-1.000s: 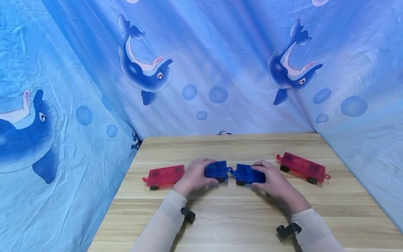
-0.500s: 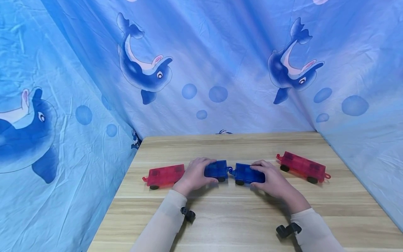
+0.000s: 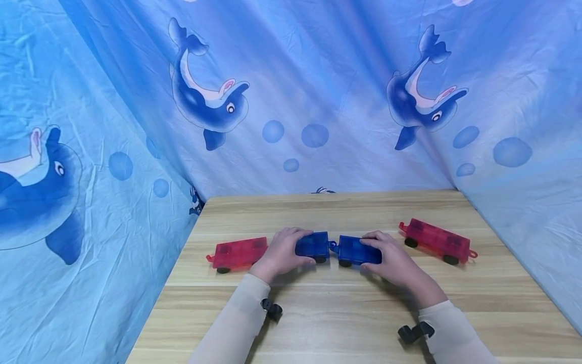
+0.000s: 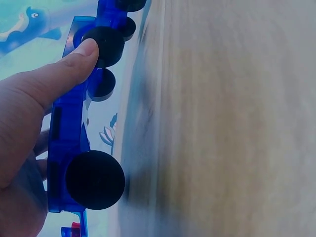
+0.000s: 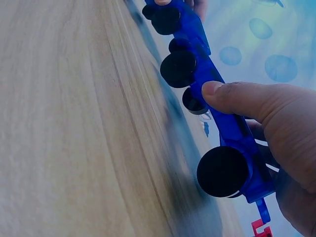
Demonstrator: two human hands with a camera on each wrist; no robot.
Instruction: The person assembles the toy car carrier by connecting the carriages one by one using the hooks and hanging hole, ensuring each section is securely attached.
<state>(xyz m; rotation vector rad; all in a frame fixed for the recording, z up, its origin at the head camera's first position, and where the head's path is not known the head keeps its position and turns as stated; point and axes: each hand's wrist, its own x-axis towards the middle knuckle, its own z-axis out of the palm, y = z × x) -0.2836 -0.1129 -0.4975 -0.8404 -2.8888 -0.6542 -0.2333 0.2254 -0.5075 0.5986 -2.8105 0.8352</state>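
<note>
Two translucent blue toy train cars with black wheels stand end to end mid-table. My left hand (image 3: pixel 284 251) grips the left blue car (image 3: pixel 313 245) by its sides, its thumb at a wheel in the left wrist view. The right blue car (image 3: pixel 356 249) is held between thumb and fingers of my right hand (image 3: pixel 392 259). Between the cars, the small blue couplings (image 3: pixel 334 245) overlap in the head view. In the right wrist view the thumb presses the side of the right car (image 5: pixel 232 128); the far fingers are partly hidden behind it.
A red toy train car (image 3: pixel 240 254) stands left of my left hand, its right end hidden by that hand. Another red car (image 3: pixel 437 240) sits at an angle on the right. The wooden table (image 3: pixel 318 323) meets a blue dolphin-print curtain (image 3: pixel 291 91) at the back.
My right hand has shifted the right blue car slightly left, closer to the left blue car. My left hand and both red cars have hardly moved.
</note>
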